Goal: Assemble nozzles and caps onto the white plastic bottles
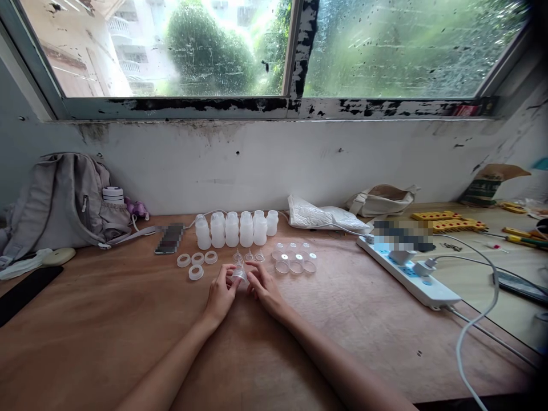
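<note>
My left hand [221, 292] and my right hand [264, 288] meet at the middle of the wooden table [128, 337]. Both pinch a small clear plastic ring cap with a teat [240, 275] between their fingertips. Just beyond stands a row of several white translucent bottles [233, 229]. To the left of my hands lie several white screw rings [196, 264]. Small clear teats [249, 257] sit in front of the bottles. Several clear round lids [295, 260] lie to the right.
A grey backpack [60, 200] leans at the far left, with a phone [170, 238] beside it. A white power strip [409, 271] with plugged cables runs along the right. A white plastic bag [319, 217] and beige pouch [381, 201] lie by the wall.
</note>
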Motion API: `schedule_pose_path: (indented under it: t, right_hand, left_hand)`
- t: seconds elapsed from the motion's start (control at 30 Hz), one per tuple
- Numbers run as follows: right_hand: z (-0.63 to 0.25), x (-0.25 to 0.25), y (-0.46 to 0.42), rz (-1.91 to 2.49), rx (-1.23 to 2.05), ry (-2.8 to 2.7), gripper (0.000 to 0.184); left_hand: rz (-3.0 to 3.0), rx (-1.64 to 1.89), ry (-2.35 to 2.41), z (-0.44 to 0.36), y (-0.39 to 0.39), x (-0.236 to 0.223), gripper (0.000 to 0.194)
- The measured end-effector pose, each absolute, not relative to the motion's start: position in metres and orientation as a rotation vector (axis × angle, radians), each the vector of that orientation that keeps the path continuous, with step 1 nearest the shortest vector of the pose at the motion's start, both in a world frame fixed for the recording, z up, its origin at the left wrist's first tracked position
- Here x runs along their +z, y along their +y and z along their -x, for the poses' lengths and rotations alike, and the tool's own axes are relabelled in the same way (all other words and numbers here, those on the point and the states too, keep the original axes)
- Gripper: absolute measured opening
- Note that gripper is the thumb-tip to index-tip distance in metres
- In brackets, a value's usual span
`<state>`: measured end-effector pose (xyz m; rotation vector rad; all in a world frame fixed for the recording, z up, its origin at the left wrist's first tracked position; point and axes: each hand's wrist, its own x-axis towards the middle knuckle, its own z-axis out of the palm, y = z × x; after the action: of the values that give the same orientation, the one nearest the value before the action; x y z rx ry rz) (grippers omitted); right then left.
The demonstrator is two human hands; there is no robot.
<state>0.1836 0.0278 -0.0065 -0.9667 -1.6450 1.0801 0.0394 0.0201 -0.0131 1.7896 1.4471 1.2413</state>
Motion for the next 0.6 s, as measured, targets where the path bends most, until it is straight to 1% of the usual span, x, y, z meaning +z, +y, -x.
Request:
schedule_pose_path:
  t: [0.1,0.27,0.47,0.6]
  right_hand:
    - [-0.182,-0.011,0.031,0.970,1.183,-1.543,0.035]
    - [-0.181,-0.015,0.034,0.945,1.195,-1.519,0.027]
    - [-0.183,-0.013,0.034,0.916,1.307,-1.495,0.029]
    - [-0.183,-0.015,0.034,0.926,1.298,-1.488,0.026]
  left_hand:
    - [-1.778,1.247,1.378,-0.036,0.022,-0.012,0.021]
    - [-1.757,1.263,1.276,-0.035,0.024,-0.012,0.024]
    - [-1.644,1.272,1.200,-0.031,0.032,-0.017,0.028]
    - [-1.556,1.239,1.143,-0.029,0.030,-0.013,0.032]
